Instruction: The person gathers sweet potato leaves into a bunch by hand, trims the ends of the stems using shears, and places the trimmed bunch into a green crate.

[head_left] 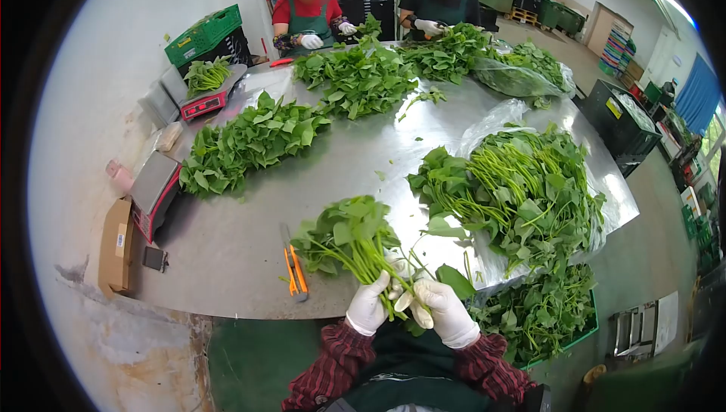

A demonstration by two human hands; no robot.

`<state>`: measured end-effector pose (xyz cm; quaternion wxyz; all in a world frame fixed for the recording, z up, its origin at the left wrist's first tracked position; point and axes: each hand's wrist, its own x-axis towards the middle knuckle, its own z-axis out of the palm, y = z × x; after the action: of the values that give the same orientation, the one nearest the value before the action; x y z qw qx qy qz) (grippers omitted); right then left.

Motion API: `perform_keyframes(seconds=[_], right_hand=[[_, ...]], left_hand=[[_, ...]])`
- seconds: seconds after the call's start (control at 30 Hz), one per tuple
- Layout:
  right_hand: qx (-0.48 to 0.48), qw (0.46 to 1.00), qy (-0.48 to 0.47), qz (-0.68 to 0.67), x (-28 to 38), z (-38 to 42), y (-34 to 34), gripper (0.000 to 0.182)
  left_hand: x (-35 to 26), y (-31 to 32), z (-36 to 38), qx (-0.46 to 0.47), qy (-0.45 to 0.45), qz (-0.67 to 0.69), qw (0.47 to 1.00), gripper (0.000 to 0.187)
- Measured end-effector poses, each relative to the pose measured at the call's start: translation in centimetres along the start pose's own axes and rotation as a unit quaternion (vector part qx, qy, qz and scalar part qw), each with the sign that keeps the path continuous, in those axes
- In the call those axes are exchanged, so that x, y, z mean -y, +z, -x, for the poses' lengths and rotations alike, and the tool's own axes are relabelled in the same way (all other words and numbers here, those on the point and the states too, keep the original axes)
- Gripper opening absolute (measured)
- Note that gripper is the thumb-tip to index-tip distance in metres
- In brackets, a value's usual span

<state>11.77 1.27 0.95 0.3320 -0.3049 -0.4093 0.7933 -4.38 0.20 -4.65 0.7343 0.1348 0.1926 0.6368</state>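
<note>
Item: bundle of green leafy long-stemmed vegetables (354,240), at near edge of steel table (227,246). Long axis: stem ends toward wearer, leaves up-left. L white-gloved hand (368,308) closed round stems; R white-gloved hand (448,312) closed on stem ends, just beside.

Both white-gloved hands, the left hand (368,305) and the right hand (446,311), are held close together before the chest, fingers curled in a closed grip, plaid-sleeved forearms bent inward.
</note>
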Motion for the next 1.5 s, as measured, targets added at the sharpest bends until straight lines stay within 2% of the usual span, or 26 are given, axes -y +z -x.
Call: perform_keyframes(seconds=[0.07, 0.13, 0.17, 0.23, 0.33, 0.37, 0.4, 0.43, 0.47, 0.5, 0.53, 0.57, 0.63, 0.7, 0.73, 0.77, 0.83, 0.9, 0.97, 1.13, 1.23, 1.3, 1.37, 1.43, 1.47, 1.5], right_hand=[[-0.028, 0.999, -0.001, 0.021, -0.6, 0.2, -0.2, 0.038], [-0.12, 0.991, -0.021, 0.061, -0.6, 0.3, -0.1, 0.03], [-0.122, 0.99, -0.023, 0.06, -0.7, 0.3, -0.1, 0.03], [-0.298, 0.935, -0.124, 0.146, -0.7, 0.5, -0.3, 0.024], [-0.434, 0.846, -0.277, 0.143, 1.4, 1.2, -2.1, 0.024], [-0.473, 0.795, -0.297, 0.238, 2.9, 2.4, -4.0, 0.024], [-0.527, 0.759, -0.255, 0.285, 2.3, 3.1, -9.4, 0.021], [-0.536, 0.661, -0.246, 0.465, 3.4, 4.7, -11.9, 0.015], [-0.568, 0.677, -0.164, 0.438, 5.4, 6.3, -11.9, 0.024], [-0.606, 0.477, -0.124, 0.624, 4.4, 7.8, -16.3, 0.039], [-0.638, 0.466, -0.002, 0.613, 4.9, 9.1, -18.0, 0.044], [-0.636, 0.424, 0.031, 0.644, 4.9, 10.0, -18.6, 0.04], [-0.582, 0.57, 0.005, 0.581, 5.4, 10.2, -17.5, 0.033], [-0.481, 0.749, -0.139, 0.434, 5.7, 7.7, -11.0, 0.02], [-0.426, 0.812, -0.094, 0.388, 5.7, 6.5, -8.3, 0.018], [-0.349, 0.839, -0.108, 0.404, 4.3, 5.4, -7.0, 0.018], [-0.186, 0.861, -0.144, 0.451, 2.3, 3.0, -3.6, 0.024], [-0.147, 0.753, -0.254, 0.588, 0.9, 1.1, -0.9, 0.02], [-0.084, 0.74, -0.292, 0.601, -0.5, -0.8, 0.0, 0.016], [-0.044, 0.719, -0.31, 0.621, -1.1, -1.1, 0.4, 0.011], [-0.101, 0.71, -0.339, 0.609, -1.6, -0.7, 0.2, 0.014], [-0.24, 0.721, -0.377, 0.53, -1.7, -0.3, -0.3, 0.016], [-0.322, 0.9, -0.114, 0.272, 0.1, 1.0, 0.0, 0.019], [-0.262, 0.925, -0.048, 0.272, 1.1, 1.2, -1.3, 0.016], [-0.211, 0.917, -0.02, 0.337, 0.4, 1.2, -2.1, 0.014], [-0.155, 0.923, -0.044, 0.35, -0.3, 1.4, -1.9, 0.016]], left_hand=[[0.2, 0.1, 0.0, 0.004, -0.022, 0.015, 1.0, 0.028], [-0.1, 0.4, -0.5, 0.005, 0.01, -0.069, 0.998, 0.025], [0.0, 0.9, -0.5, 0.006, 0.009, -0.07, 0.998, 0.025], [0.6, 2.5, -0.3, -0.014, 0.055, -0.123, 0.991, 0.021], [0.3, 3.1, -0.1, -0.022, 0.069, -0.101, 0.992, 0.016], [-0.2, 3.1, -0.1, -0.034, 0.091, -0.088, 0.991, 0.016], [-1.2, 3.7, -0.1, -0.038, 0.097, -0.083, 0.991, 0.016], [-1.9, 3.3, -0.3, -0.05, 0.096, -0.082, 0.991, 0.017], [-2.5, 3.3, -0.3, -0.06, 0.097, -0.084, 0.99, 0.018], [-2.9, 3.3, -0.3, -0.071, 0.095, -0.085, 0.989, 0.018], [-2.9, 3.2, -0.2, -0.071, 0.094, -0.086, 0.989, 0.018], [-2.8, 3.1, -0.3, -0.07, 0.088, -0.094, 0.989, 0.018], [-2.2, 3.0, -0.4, -0.068, 0.078, -0.1, 0.99, 0.018], [-1.6, 3.0, -0.5, -0.043, 0.06, -0.12, 0.99, 0.017], [-1.3, 3.0, -0.6, -0.051, 0.058, -0.123, 0.989, 0.016], [-1.2, 3.4, -0.6, -0.05, 0.056, -0.125, 0.989, 0.016], [-1.2, 4.4, -0.3, -0.077, 0.048, -0.167, 0.982, 0.014], [-1.1, 4.7, 0.0, -0.097, 0.048, -0.185, 0.977, 0.012], [-1.2, 4.8, 0.3, -0.119, 0.053, -0.203, 0.97, 0.01], [-0.9, 4.3, 0.8, -0.126, 0.052, -0.251, 0.958, 0.01], [0.0, 3.9, 0.6, -0.119, 0.045, -0.241, 0.962, 0.011], [0.2, 4.1, 0.5, -0.128, 0.041, -0.211, 0.968, 0.009], [-0.4, 3.4, 0.4, -0.119, 0.047, -0.202, 0.971, 0.012], [-0.8, 3.2, 0.4, -0.109, 0.057, -0.189, 0.974, 0.013], [-0.8, 2.7, 0.3, -0.108, 0.062, -0.192, 0.974, 0.013], [-0.9, 2.6, 0.3, -0.108, 0.061, -0.191, 0.974, 0.013]])
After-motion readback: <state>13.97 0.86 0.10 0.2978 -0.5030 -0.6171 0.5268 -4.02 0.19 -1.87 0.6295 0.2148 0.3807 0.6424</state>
